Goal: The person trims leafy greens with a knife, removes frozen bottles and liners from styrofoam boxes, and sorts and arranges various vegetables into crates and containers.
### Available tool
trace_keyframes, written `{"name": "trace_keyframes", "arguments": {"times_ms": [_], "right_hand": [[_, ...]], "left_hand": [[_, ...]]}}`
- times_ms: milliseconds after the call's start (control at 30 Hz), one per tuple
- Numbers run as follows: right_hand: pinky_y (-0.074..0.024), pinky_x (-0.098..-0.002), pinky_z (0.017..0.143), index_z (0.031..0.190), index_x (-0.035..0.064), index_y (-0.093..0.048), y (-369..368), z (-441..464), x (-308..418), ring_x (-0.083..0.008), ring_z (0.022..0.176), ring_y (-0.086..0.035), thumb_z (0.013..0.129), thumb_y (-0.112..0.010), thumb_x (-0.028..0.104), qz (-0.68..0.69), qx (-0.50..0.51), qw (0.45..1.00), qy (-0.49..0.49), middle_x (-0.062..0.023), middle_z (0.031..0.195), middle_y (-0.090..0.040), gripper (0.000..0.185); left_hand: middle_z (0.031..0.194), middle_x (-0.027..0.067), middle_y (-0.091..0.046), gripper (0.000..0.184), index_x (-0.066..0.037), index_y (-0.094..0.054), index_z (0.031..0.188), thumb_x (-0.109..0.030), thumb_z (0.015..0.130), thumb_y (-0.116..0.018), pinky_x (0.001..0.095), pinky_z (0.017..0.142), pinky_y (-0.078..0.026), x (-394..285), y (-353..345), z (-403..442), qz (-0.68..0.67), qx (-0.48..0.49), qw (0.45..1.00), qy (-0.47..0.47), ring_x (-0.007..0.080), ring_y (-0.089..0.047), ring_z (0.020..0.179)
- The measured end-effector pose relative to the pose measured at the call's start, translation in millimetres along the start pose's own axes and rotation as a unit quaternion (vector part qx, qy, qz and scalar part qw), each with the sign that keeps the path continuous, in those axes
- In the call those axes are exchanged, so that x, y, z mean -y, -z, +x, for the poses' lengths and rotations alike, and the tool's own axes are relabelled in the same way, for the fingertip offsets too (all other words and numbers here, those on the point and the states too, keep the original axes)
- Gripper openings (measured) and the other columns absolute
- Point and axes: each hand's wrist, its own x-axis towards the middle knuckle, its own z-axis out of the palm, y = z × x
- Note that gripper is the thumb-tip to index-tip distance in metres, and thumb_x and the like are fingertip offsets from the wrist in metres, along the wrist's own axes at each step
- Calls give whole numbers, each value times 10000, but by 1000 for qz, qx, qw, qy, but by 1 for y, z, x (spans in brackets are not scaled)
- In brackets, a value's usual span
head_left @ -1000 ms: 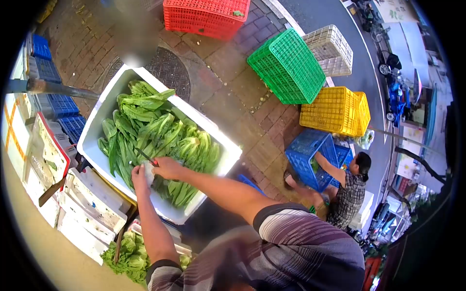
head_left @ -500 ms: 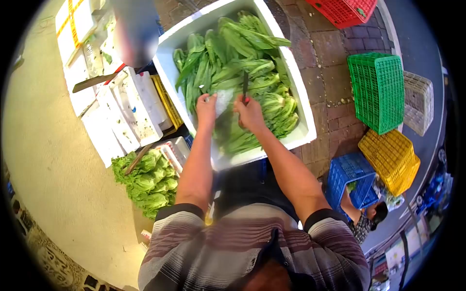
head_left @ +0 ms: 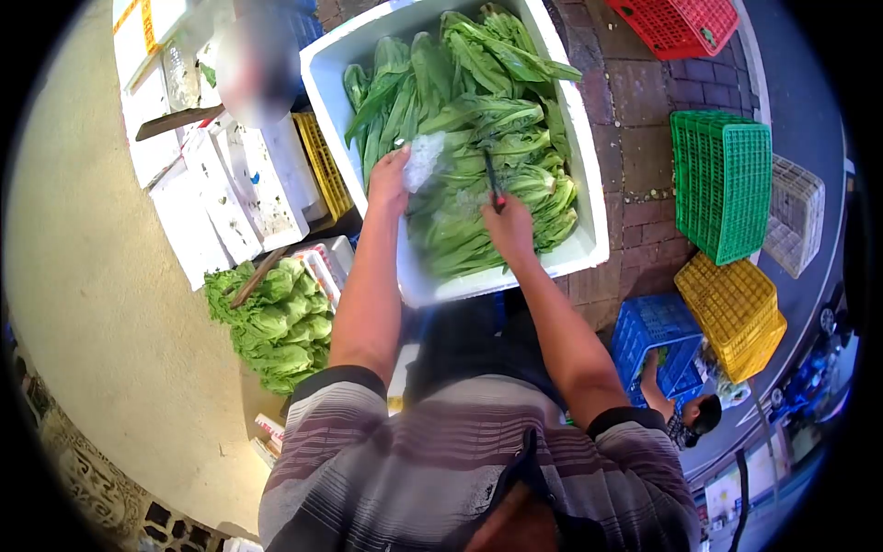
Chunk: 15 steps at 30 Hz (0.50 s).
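A white foam box [head_left: 594, 184] full of long green leafy lettuce [head_left: 432, 74] lies in front of me. My left hand [head_left: 389, 179], over the box's left side, is closed on a crumpled piece of clear plastic [head_left: 425, 161]. In my closed right hand [head_left: 509, 226] is a slim dark knife [head_left: 491, 170] with red at its handle. Its blade points away from me, above the lettuce heads on the right half of the box. Whether the blade touches a leaf I cannot tell.
White foam boxes [head_left: 207, 212] are piled on the left, near frilly lettuce [head_left: 280, 322]. To the right stand red [head_left: 676, 28], green [head_left: 722, 184], yellow [head_left: 731, 313] and blue [head_left: 648, 336] plastic crates. Another person [head_left: 694, 419] reaches into a blue crate.
My right hand has moved right and slightly toward me with the knife. My left hand has shifted a little away from me, and the plastic shows more clearly.
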Motion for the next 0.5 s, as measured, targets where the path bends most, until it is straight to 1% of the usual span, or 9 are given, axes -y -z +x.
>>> {"name": "trace_keyframes", "arguments": {"times_ms": [33,100,133,200,233,333,400,433,500], "right_hand": [[-505,-499,778,1069,32,-674,-11,2,-4,-441,866,-634,860,-642,243,-18,-11,1000,6,-210,945,-668,299],[-511,-506,791,1126,49,-656,-21,0,6,-433,886,-641,873,-631,271,-89,-17,996,15,-214,1010,-654,338],[-515,-510,798,1155,58,-647,-22,0,9,-429,895,-645,879,-626,285,-123,-21,992,19,-216,1043,-647,358],[-518,-512,807,1195,73,-624,-18,-5,12,-432,913,-641,882,-624,296,-116,-49,992,1,-218,1077,-633,385],[-519,-513,811,1216,80,-613,-17,-8,13,-433,921,-640,884,-623,302,-113,-62,992,-8,-220,1095,-626,399],[-516,-515,806,1185,66,-611,-14,-10,16,-432,932,-638,885,-622,291,-143,-29,989,-33,-223,1090,-624,375],[-511,-518,804,1155,53,-609,-20,-6,4,-435,923,-642,885,-621,282,-94,-52,994,-7,-226,1063,-633,354],[-509,-520,803,1140,46,-608,-23,-5,1,-437,918,-643,884,-620,277,-69,-61,996,5,-228,1049,-638,345],[-504,-524,804,1122,35,-605,-27,-3,-6,-443,926,-643,883,-624,273,-64,-13,997,-34,-237,1009,-653,338]], "left_hand": [[1026,96,-714,296,14,-649,1123,-240,972,-652,324,736,-536,5,4,5,18,-12,1000,-6,186,-677,842],[990,90,-708,303,27,-649,1093,-223,934,-708,312,753,-521,15,11,13,58,-35,998,-17,163,-658,814],[970,77,-700,307,24,-652,1082,-232,925,-719,298,737,-506,16,12,13,82,-45,995,-28,148,-638,799],[930,51,-685,316,17,-659,1060,-248,909,-740,272,705,-475,19,13,11,129,-65,988,-50,118,-598,768],[936,55,-690,310,18,-653,1068,-241,918,-732,279,718,-489,20,13,11,144,-70,986,-52,126,-614,779],[937,59,-694,298,16,-637,1080,-230,933,-717,292,735,-515,27,15,15,172,-66,981,-54,139,-640,792],[918,51,-686,299,11,-631,1070,-238,930,-720,289,718,-510,31,23,20,167,-46,983,-55,133,-631,779],[883,32,-659,295,2,-633,1032,-248,915,-735,282,694,-484,29,20,16,171,-53,982,-56,118,-591,757],[814,-6,-607,294,-15,-637,957,-269,885,-764,269,646,-431,24,15,5,178,-66,980,-57,87,-512,714]]}}
